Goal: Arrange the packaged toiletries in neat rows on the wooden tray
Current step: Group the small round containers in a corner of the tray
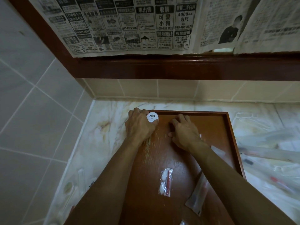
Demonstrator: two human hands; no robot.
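A round white toiletry pack (152, 117) sits in the far-left corner of the wooden tray (230, 135), gripped from the side by the left hand (139, 125), whose fingers curl round its rim. The placing looks deliberate: a corner gives a row its starting point, and the pack appears to be being set square against the two raised edges. The right hand (185, 133) lies knuckles-up on the tray floor just beside it, fingers folded under; whether it holds anything cannot be told, though a sliver of clear wrapper (200, 136) shows at its outer edge, and it may be pressing a flat packet down to line it up.

Nearer the person, one clear sachet (165, 181) holding white and red items lies flat in the middle of the tray, tilted slightly off the tray's line. A long clear sleeve (198, 195) with something red inside lies partly under the right forearm, slanting toward the near-right edge. Another strip of wrapper (217, 150) peeks out behind that forearm. That makes one round pack and at least three flat packets on the tray, none yet in a row.

More clear packets (266, 153) lie heaped on the marble bench (103, 127) to the right, too blurred to count; one or two more lie on the left. Newspaper (129, 25) covers the framed panel above.
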